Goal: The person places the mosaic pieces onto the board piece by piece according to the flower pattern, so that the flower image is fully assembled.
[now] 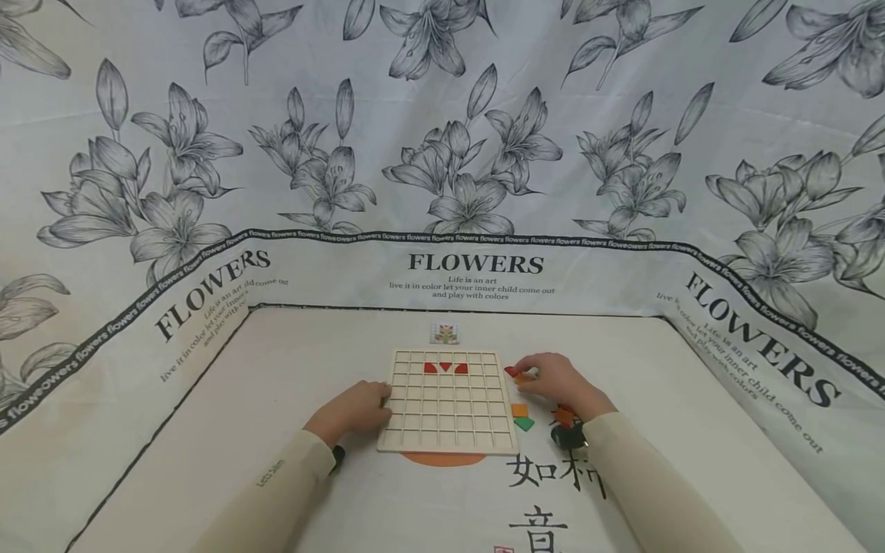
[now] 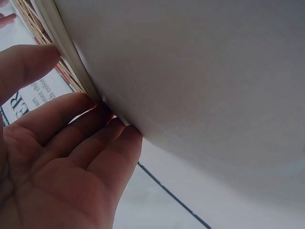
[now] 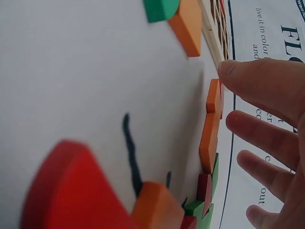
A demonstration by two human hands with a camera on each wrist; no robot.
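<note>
A pale wooden grid board (image 1: 445,407) lies on the table, with several red pieces (image 1: 445,368) set in cells near its far edge. My left hand (image 1: 356,407) holds the board's left edge. In the left wrist view the thumb and the fingers (image 2: 57,119) meet its rim (image 2: 71,52). My right hand (image 1: 553,380) is just past the board's right edge, over a red piece (image 1: 512,370) and an orange piece (image 3: 214,95). Its thumb (image 3: 257,78) and fingers are apart in the right wrist view, with no piece seen pinched between them.
A small picture card (image 1: 445,333) lies beyond the board. Right of it are an orange square (image 1: 519,411) and a green piece (image 1: 524,424). More orange, red and green pieces (image 1: 565,416) lie by the right wrist. Black characters (image 1: 535,470) mark the cloth in front.
</note>
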